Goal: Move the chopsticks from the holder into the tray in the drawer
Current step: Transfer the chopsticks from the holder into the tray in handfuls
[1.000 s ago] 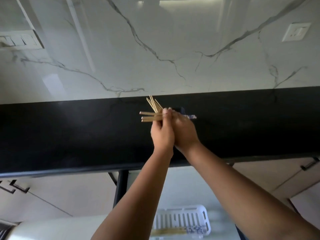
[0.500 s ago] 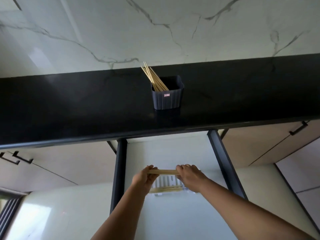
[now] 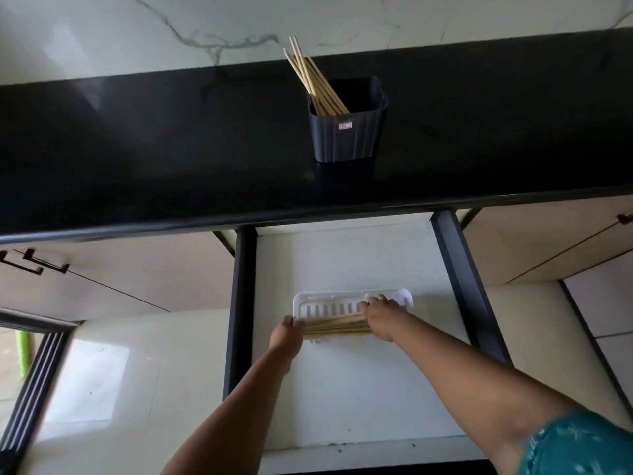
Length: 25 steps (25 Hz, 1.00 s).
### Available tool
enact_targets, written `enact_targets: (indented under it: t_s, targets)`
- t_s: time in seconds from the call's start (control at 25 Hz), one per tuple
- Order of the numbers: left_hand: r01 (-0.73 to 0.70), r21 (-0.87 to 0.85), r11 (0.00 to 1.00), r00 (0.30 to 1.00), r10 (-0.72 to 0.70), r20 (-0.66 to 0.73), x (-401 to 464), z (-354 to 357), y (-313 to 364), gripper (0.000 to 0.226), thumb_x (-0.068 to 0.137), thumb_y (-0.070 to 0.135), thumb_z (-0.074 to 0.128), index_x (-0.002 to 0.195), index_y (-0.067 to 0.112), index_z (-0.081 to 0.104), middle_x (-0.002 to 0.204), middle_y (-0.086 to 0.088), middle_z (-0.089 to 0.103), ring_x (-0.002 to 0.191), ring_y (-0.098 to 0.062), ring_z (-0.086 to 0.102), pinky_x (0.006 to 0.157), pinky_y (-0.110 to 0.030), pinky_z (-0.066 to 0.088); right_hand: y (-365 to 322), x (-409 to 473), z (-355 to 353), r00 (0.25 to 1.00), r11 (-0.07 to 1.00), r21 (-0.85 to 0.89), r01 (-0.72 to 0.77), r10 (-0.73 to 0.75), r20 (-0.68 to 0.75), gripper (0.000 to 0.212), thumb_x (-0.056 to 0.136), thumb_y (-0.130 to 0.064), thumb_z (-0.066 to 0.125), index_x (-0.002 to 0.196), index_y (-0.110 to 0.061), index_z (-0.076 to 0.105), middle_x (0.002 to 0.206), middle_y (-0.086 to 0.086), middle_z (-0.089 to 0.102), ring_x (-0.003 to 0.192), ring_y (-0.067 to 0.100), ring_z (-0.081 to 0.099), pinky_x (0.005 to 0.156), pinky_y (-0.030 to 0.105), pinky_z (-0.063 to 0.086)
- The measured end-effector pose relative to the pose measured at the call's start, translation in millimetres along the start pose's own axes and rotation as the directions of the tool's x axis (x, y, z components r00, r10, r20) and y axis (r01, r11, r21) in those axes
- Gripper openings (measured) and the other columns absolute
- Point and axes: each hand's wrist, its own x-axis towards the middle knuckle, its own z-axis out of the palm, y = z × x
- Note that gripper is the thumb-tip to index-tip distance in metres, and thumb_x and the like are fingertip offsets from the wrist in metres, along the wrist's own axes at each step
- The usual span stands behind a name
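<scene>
Two bare arms reach up from the bottom of the frame to the lower middle. The left hand (image 3: 287,334) sits at the left end of a bunch of chopsticks in the tray (image 3: 334,326). Its fingers curl around that end and hold it. The right hand (image 3: 381,315) sits at the right end of the same bunch, fingers bent down over the sticks and touching the tray's far wall. It seems to hold that end too. A bit of teal sleeve (image 3: 582,447) shows in the lower right corner.

The bunch lies flat, with its long side going left to right across the frame. The sticks fan out a little toward the right. They overlap, so I cannot count them. They lie in one white tray (image 3: 308,299) with slots in its wall. The tray rests on the white floor of the open drawer (image 3: 342,389), between two dark rails.

Higher up, right of the middle, one dark holder (image 3: 346,135) stands upright on the black counter (image 3: 137,149). More chopsticks in the holder (image 3: 310,75) lean toward the upper left, tips up. There are several, too close together to count.
</scene>
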Motion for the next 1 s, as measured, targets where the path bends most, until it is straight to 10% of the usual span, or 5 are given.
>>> enact_targets:
  t_s: [0.4, 0.6, 1.0]
  targets:
    - [-0.076, 0.023, 0.997, 0.991, 0.078, -0.110, -1, 1, 4, 0.021, 0.087, 0.013, 0.048, 0.101, 0.012, 0.063, 0.089, -0.006, 0.064, 0.077, -0.021, 0.056, 0.057, -0.025, 0.043, 3, -5, 4, 0.985, 0.984, 0.160, 0.081, -0.055, -0.163, 0.051, 0.085, 0.011, 0.035, 0.126, -0.011, 0.054, 0.130, 0.013, 0.046, 0.121, 0.031, 0.047, 0.096, 0.038, 0.044]
    - [-0.094, 0.106, 0.990, 0.981, 0.110, -0.161, -7, 7, 7, 0.040, 0.088, 0.016, 0.052, 0.127, 0.008, 0.050, 0.123, -0.014, 0.061, 0.112, -0.033, 0.056, 0.094, -0.038, 0.047, 6, -7, 1, 0.985, 0.959, 0.262, 0.103, -0.062, -0.162, 0.053, 0.084, 0.011, 0.034, 0.128, -0.011, 0.054, 0.127, 0.012, 0.049, 0.116, 0.031, 0.050, 0.095, 0.040, 0.046]
    - [-0.544, 0.274, 0.793, 0.771, 0.602, -0.208, -35, -15, 76, 0.047, 0.090, 0.021, 0.055, 0.135, 0.014, 0.044, 0.136, -0.006, 0.053, 0.125, -0.021, 0.049, 0.102, -0.030, 0.040, -2, -35, -79, 0.873, 0.872, 0.440, 0.214, 0.031, -0.486, 0.022, 0.094, -0.013, 0.050, 0.109, -0.009, 0.067, 0.116, 0.008, 0.066, 0.106, 0.026, 0.061, 0.092, 0.035, 0.051]
